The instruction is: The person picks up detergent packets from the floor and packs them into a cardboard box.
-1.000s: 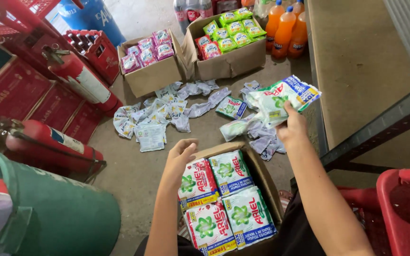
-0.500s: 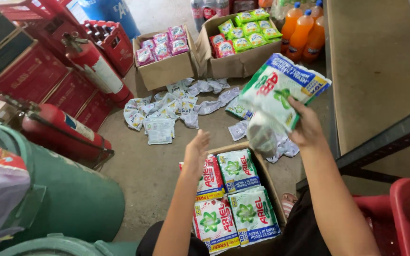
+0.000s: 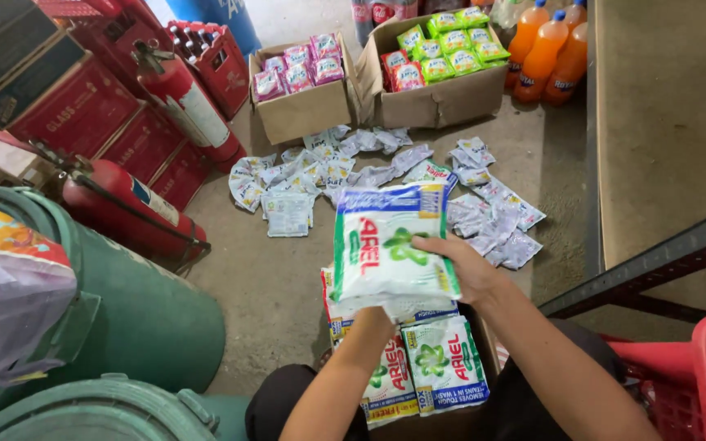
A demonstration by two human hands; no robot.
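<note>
My right hand (image 3: 466, 266) grips a white and green detergent pouch (image 3: 386, 243) by its right edge and holds it flat above a cardboard box (image 3: 484, 343) in front of my knees. My left hand (image 3: 372, 315) is under the pouch's near edge, mostly hidden by it; I cannot tell if it grips. The box holds several more white and green detergent pouches (image 3: 443, 363) lying flat. On the concrete floor beyond it lies a scatter of small grey sachets (image 3: 320, 171).
Two open cardboard boxes stand further away, one with pink packets (image 3: 297, 65), one with green and red packets (image 3: 439, 45). Orange drink bottles (image 3: 542, 53) at the back right. Red fire extinguishers (image 3: 128, 200) and red crates (image 3: 83, 102) at left, a green drum (image 3: 136, 314) near left, a red basket (image 3: 696, 384) right.
My right hand has brought the pouch from up at the right down and left over the box. My left hand has moved under the pouch's near edge.
</note>
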